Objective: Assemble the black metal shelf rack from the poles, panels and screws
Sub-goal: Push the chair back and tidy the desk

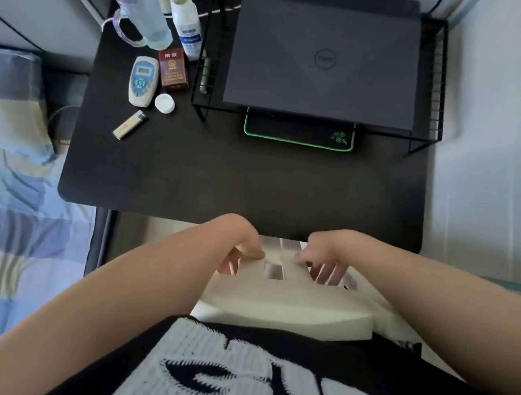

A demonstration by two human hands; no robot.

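A black metal wire rack stands assembled at the back of the black desk, with a closed dark laptop lying on top of it. No loose poles, panels or screws are visible. Both hands are below the desk's near edge, on a white plastic seat with slots. My left hand has its thumb on top and its fingers curled down through a slot. My right hand grips the same way through the slot beside it.
A green-edged mouse pad lies under the rack. At the desk's left are a remote, a red cigarette pack, a lighter, a white cap, a white bottle and a clear jug. Checked bedding lies to the left.
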